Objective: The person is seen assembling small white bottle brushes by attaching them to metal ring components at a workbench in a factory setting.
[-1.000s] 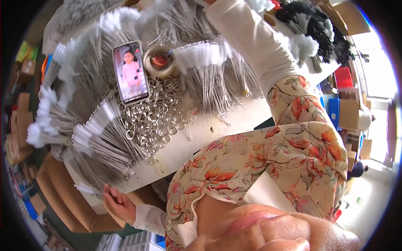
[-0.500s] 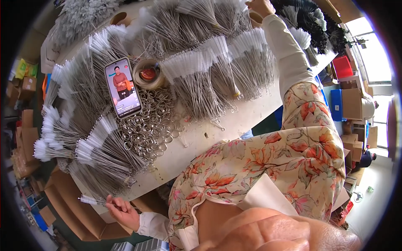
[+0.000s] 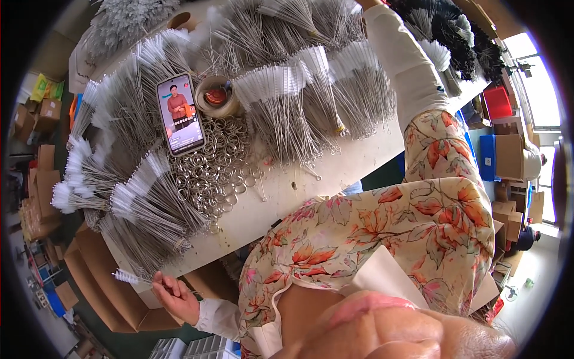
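My left hand [image 3: 176, 298], at the lower left beyond the table's near edge, has its fingers closed on a small wire brush [image 3: 127, 276] with white bristles; whether it is one or more I cannot make out. My right arm stretches far across the table. Only a sliver of my right hand [image 3: 372, 2] shows at the upper rim, its fingers hidden, near the far brush bundles. Bundles of white-bristled wire brushes [image 3: 290, 113] with looped ends cover much of the table [image 3: 272, 209]. A heap of metal rings [image 3: 212, 173] lies between them, nearer the left.
A phone [image 3: 179, 113] with a lit screen leans on the brushes beside a tape roll [image 3: 216, 99]. Black-bristled bundles [image 3: 463, 36] lie at the far right. Cardboard boxes [image 3: 101, 281] stand below the table's left edge. Blue bins [image 3: 487, 157] and more boxes stand right.
My right hand has reached farther away and mostly left the picture at the top. My left hand still holds the brush in nearly the same place. The view has shifted slightly.
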The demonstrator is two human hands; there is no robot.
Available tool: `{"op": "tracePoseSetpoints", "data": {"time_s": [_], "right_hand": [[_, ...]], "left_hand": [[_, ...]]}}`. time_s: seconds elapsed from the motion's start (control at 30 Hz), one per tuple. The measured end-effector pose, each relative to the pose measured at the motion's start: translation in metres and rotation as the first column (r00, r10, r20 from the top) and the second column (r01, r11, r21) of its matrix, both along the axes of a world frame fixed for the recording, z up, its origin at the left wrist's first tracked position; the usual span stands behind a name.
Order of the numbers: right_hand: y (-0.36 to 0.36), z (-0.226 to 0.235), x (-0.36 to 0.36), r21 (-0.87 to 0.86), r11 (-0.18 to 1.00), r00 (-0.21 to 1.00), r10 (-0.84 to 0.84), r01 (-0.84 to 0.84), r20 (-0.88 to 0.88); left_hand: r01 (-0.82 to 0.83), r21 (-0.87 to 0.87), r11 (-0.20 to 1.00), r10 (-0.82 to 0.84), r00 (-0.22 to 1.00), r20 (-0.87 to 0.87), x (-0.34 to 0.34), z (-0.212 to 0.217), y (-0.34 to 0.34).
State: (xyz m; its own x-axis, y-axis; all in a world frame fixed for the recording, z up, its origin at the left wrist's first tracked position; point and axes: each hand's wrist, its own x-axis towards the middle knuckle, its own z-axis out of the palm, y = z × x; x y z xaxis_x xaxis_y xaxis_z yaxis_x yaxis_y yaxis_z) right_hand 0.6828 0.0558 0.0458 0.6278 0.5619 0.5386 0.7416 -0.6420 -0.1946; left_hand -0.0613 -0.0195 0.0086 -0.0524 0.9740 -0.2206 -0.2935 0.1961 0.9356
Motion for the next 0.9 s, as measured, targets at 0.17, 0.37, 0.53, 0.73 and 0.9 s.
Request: {"op": "tracePoseSetpoints", "data": {"time_s": [0.17, 0.37, 0.53, 0.73, 0.9], "right_hand": [[-0.005, 0.076, -0.077, 0.247, 0.760, 0.725, 0.649, -0.601, -0.233], [-0.030, 0.053, -0.275, 0.891, 0.391, -0.418, 0.787, -0.230, -0.453], [-0.060, -0.002, -0.368, 0.869, 0.424, -0.683, 0.557, -0.257, -0.473], [-0.112, -0.022, -0.370, 0.772, 0.406, -0.052, 0.870, -0.488, -0.490], [-0.137, -0.062, -0.372, 0.792, 0.568, -0.681, 0.672, 0.222, -0.291]], "left_hand": [[0.133, 0.173, 0.976, -0.184, 0.930, 0.320, 0.048, -0.007, 0.005], [0.317, 0.345, 0.883, -0.280, 0.947, -0.156, 0.159, 0.026, 0.018], [0.538, 0.554, 0.636, -0.370, 0.842, -0.394, 0.229, 0.013, 0.036], [0.239, 0.799, 0.551, -0.024, 0.962, -0.272, 0.217, -0.009, 0.022], [0.473, 0.789, 0.392, -0.293, 0.877, -0.380, 0.249, -0.048, -0.015]]}}
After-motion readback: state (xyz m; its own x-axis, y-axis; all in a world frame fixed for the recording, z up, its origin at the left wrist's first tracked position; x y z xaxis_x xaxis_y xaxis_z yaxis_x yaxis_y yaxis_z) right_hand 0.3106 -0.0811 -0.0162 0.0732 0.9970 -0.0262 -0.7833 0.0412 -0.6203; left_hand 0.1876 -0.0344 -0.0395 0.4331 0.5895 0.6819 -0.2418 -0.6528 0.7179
